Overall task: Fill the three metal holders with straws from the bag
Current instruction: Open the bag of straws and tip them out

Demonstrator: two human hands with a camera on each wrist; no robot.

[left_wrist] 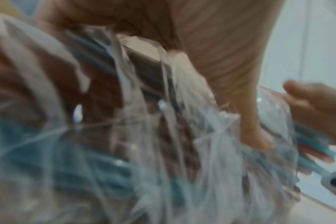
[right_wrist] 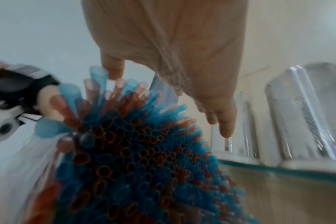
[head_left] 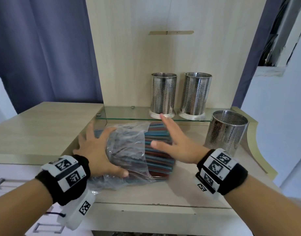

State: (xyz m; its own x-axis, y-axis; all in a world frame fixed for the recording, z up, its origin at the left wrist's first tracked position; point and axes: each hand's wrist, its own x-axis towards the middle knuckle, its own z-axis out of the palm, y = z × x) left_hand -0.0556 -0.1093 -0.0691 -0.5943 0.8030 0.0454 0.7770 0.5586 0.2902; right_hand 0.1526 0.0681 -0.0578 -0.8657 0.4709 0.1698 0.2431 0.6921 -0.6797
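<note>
A clear plastic bag (head_left: pixel 127 145) full of blue and red straws (head_left: pixel 158 147) lies on the wooden counter. My left hand (head_left: pixel 98 147) grips the bag around its middle, thumb at the near side. The straws' open ends (right_wrist: pixel 144 151) stick out of the bag's mouth toward my right hand (head_left: pixel 170 138), which hovers over them with straight, spread fingers and holds nothing. Two perforated metal holders (head_left: pixel 163 94) (head_left: pixel 194 94) stand on a glass shelf. The third holder (head_left: pixel 226 132) stands on the counter at the right. All three look empty.
The glass shelf (head_left: pixel 126 113) runs just behind the bag, against a wooden back panel. The counter (head_left: pixel 44 126) extends to the left. A blue curtain (head_left: pixel 44 48) hangs at the left, and drawer handles (head_left: pixel 0 183) show below the counter's left front.
</note>
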